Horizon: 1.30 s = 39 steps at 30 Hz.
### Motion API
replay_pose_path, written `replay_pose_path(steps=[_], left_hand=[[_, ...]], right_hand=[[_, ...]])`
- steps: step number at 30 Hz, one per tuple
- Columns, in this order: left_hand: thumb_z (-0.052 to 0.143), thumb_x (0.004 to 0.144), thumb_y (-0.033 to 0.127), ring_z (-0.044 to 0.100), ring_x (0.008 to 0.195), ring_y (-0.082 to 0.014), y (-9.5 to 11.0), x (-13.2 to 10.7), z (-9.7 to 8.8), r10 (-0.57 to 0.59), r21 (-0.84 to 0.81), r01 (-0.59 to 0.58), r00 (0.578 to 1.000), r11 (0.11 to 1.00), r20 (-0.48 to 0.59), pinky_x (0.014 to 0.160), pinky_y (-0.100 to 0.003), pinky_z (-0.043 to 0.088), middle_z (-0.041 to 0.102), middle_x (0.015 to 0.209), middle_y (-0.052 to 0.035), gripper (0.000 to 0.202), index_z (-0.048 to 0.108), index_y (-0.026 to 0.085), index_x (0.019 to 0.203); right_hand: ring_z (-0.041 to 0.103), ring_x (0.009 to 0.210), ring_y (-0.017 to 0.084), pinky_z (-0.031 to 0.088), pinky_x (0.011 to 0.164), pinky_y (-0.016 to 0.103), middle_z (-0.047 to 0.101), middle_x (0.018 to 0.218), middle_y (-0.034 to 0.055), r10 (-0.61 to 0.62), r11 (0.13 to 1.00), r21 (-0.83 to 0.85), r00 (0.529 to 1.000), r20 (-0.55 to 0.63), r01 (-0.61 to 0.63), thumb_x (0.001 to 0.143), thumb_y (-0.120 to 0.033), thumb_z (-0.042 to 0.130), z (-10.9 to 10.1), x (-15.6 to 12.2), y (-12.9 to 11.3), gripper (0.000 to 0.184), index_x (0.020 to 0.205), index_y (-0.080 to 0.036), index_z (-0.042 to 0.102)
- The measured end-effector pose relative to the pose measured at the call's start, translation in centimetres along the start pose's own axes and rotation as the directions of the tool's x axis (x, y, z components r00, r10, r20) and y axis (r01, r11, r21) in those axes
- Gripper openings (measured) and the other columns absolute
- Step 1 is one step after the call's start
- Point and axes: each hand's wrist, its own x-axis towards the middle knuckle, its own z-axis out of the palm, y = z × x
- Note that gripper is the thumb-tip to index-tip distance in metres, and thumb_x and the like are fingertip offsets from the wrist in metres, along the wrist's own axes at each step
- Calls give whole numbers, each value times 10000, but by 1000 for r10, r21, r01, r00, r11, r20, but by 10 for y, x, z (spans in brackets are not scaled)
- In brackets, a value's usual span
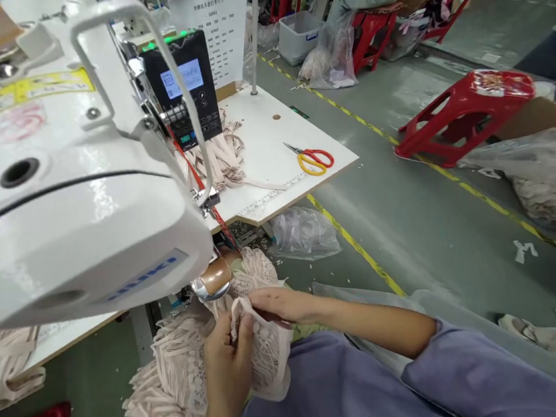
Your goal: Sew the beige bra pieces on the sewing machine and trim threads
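The step in hand looks like gathering and lining up the edge of the lace (269, 357), which is held in the air just below the front of the machine (85, 237) and above the person's lap. The left hand (232, 354) has a narrow grip, the edge pinched between thumb and fingers. The right hand (283, 303) also grips the upper edge, though its fingertips are partly hidden behind the cloth. As I judge it, the next move calls for a light, even hold that keeps the edge flat without stretching it, and for fingers well clear of the machine.

Counted: two hands, both on one piece of lace; whether it joins the cloth just behind it, I cannot tell. One machine, one panel (184, 88) and one printed sheet (216, 15). On the surface (259, 133) lie one pair of scissors (311, 160), with nothing gripping it, and one pile of straps (219, 158), too tangled to count. One heap (171, 374) of similar cloth hangs beside the left hand, its pieces overlapping past counting. On the floor, one grey bin (295, 42); several red stools, the nearest at right (476, 95).
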Motion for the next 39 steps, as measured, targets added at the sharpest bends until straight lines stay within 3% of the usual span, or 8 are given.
replay_pose_path(steps=[3,7,13,22,26,31,36,39], left_hand=[[501,924,492,444,581,-125,5,-1,3,-35,-19,35,999,999,-21,553,-228,335,450,605,47,353,553,200,732],[508,922,497,472,614,-135,7,-2,4,-93,-44,89,990,995,-105,577,-234,354,514,675,36,313,566,207,820],[499,924,513,492,594,-150,5,1,3,-103,27,107,988,994,-114,572,-242,353,538,660,35,307,577,218,887],[533,933,390,557,664,-152,-3,3,-5,57,50,-58,998,997,18,584,-237,396,595,735,6,195,587,211,877],[565,929,334,582,1151,-235,-7,6,-11,243,-169,-223,964,960,107,911,-320,481,622,1213,-92,147,617,204,883],[558,938,328,647,696,-147,-17,0,2,189,-118,-198,979,973,-79,601,-226,493,676,809,-25,147,590,185,946],[553,933,228,720,698,-153,-10,3,-9,408,179,-381,900,907,-152,605,-221,520,770,922,-54,296,620,208,1221],[516,953,242,740,766,-163,2,13,-23,340,223,-310,934,924,-112,655,-221,542,785,965,-48,276,708,231,1151]], right_hand=[[432,576,79,341,545,210,519,668,-32,30,970,242,977,-209,22,786,-562,738,6,7,-7,422,874,-156,662],[511,659,93,418,635,217,598,743,4,-70,962,221,930,-362,159,762,-459,779,-8,3,-35,329,827,-144,712],[596,1044,187,449,941,313,645,1110,72,-212,899,-384,977,37,209,896,-373,661,-8,-15,-73,239,910,-155,760],[621,815,143,453,773,248,683,857,55,-444,656,-650,893,77,383,975,-340,562,10,-11,-74,286,962,-140,766],[614,760,135,451,712,237,673,822,54,-450,737,-549,892,36,394,941,-388,616,7,-12,-75,305,924,-125,770],[606,760,132,459,679,224,691,825,52,-342,856,-420,939,-22,302,912,-418,650,4,-7,-91,330,904,-109,765],[589,691,97,482,638,208,699,835,43,-168,956,-246,986,-3,162,909,-475,634,-14,9,-107,373,987,-131,754],[571,645,74,472,606,184,650,748,11,-148,977,-161,988,-53,138,918,-479,606,-25,23,-112,381,1032,-135,723]])
